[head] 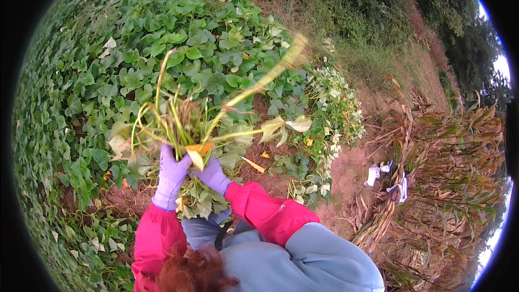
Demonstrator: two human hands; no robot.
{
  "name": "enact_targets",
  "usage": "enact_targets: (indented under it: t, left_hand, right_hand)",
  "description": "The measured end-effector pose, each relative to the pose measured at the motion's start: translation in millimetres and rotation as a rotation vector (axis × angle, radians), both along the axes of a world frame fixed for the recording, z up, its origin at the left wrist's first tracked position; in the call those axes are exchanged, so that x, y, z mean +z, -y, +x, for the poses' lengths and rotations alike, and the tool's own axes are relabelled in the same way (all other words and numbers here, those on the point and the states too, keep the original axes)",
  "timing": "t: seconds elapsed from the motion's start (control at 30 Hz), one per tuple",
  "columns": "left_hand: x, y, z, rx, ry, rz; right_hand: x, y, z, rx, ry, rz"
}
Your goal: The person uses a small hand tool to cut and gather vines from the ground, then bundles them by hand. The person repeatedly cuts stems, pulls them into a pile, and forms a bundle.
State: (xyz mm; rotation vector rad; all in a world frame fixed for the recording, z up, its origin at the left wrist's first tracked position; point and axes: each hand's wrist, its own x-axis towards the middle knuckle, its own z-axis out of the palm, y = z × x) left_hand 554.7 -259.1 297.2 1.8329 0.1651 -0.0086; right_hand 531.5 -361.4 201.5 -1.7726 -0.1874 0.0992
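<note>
A bundle of cut leafy vines [178, 123] is gripped between my two hands, its pale green stems pointing up and away from me. My left hand [170, 172], in a light purple knit glove, closes around the left side of the bundle. On the right side, my right hand [213, 174], gloved the same way, holds the stems too. One long stem is blurred at its upper right end. Pale wilted leaves and an orange-yellow leaf [196, 156] hang about the hands, partly hiding the fingers. More leaves droop below the wrists, in front of my legs.
Dense heart-leaved vines [121, 73] cover the ground ahead and left. Reddish bare soil [348, 170] runs along the right, beside dry corn stalks [438, 162]. White cloth-like items [399, 190] lie among the stalks. Grass and trees [429, 0] stand at the upper right.
</note>
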Motion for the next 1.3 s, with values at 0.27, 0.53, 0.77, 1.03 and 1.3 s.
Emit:
enact_targets:
  t: [0.27,0.53,0.77,1.03,1.3]
  left_hand:
    - [47.8,1.5,0.6,-0.296,0.231,0.253]
    - [-55.8,-116.1,-74.5,0.391,-0.134,-0.310]
    - [-137.8,-141.7,-111.4,0.579,-0.296,-0.312]
    - [-378.1,-168.3,-103.0,0.566,-0.670,-0.287]
    - [-572.7,-83.4,-6.3,-0.372,-0.118,0.698]
  right_hand:
    - [117.9,355.8,145.4,-0.432,0.184,0.119]
    - [269.0,574.4,217.7,-0.931,0.428,-0.401]
    - [-94.4,323.9,164.4,0.005,-0.398,-0.707]
    - [-462.1,143.7,36.6,0.459,-0.883,-1.211]
    - [-598.2,133.8,-16.3,0.298,-1.006,-1.387]
